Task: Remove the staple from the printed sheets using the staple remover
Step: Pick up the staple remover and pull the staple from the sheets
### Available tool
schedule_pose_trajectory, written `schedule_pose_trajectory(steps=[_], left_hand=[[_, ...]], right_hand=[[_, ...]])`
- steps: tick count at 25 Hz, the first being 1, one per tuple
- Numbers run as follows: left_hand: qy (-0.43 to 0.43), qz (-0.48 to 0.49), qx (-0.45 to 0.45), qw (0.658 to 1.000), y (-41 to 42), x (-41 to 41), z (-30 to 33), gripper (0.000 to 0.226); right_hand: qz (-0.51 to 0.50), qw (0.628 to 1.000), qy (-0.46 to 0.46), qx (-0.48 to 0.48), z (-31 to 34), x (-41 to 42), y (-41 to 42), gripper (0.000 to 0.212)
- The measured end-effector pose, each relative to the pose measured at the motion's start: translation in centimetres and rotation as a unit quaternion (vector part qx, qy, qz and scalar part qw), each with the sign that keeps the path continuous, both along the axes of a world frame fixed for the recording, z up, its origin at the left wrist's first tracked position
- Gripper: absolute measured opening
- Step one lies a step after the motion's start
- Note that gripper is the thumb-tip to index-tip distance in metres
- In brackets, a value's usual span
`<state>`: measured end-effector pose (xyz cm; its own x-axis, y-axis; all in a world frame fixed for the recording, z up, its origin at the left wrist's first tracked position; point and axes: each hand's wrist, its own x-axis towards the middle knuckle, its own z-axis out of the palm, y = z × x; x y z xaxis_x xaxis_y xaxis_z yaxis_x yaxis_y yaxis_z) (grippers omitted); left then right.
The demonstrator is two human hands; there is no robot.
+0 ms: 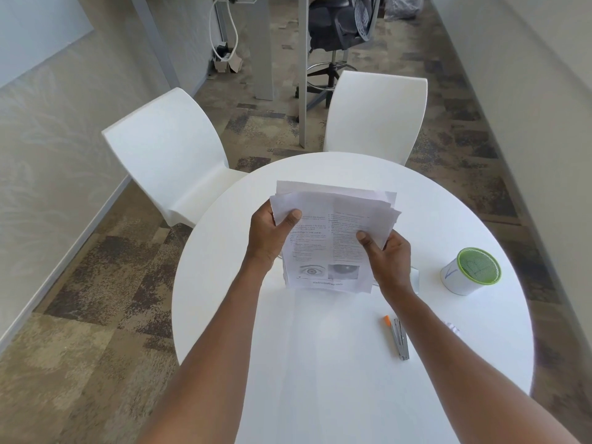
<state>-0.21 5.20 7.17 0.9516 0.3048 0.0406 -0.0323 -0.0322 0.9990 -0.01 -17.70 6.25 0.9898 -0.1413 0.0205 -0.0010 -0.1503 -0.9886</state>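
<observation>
A: Item, printed sheets [333, 238]: held up above the middle of the round table [320, 363]; left hand [272, 235] and right hand [386, 257] each clamped on a side edge.

B: Staple remover [399, 338]?

A: Untouched, near the table's right edge, beside a white cup [469, 270]. Staple not visible. Step, probably: locating it. Next: lay sheets down, free one hand for the tool.

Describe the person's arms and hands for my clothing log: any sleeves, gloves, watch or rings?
Both forearms are bare as far as the frame shows, with no sleeves in view. The left hand and right hand wear no gloves. No watch, bracelet or ring shows.
</observation>
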Motion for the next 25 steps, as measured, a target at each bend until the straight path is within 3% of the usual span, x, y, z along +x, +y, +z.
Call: schedule_pose_trajectory(steps=[4,8,13,17,22,25], left_hand=[[-0.025,0.030,0.017,0.999,-0.4,-0.2,0.3,0.010],[-0.046,0.055,0.032,0.997,-0.7,-0.7,0.0,0.015],[0.053,-0.001,0.001,0.999,-0.6,-2.4,-2.6,0.027],[0.098,0.009,0.048,0.994,-0.5,-2.8,-4.7,0.022],[0.032,0.069,0.076,0.994,-0.7,-2.6,-3.8,0.023],[0.022,0.081,0.096,0.992,-1.3,-2.9,-3.7,0.022]], right_hand=[[-0.009,1.000,0.002,-0.011,-0.1,-0.1,0.3,0.006],[-0.021,0.999,-0.004,-0.024,-0.2,-0.4,0.9,0.007],[0.018,0.998,0.037,-0.054,-2.5,-1.7,0.3,0.014],[0.024,0.987,0.088,-0.135,-4.3,-1.8,0.0,0.005],[0.014,0.988,0.027,-0.152,-3.5,-1.6,0.7,0.013],[0.055,0.971,-0.014,-0.234,-3.2,-1.9,0.9,0.020]])
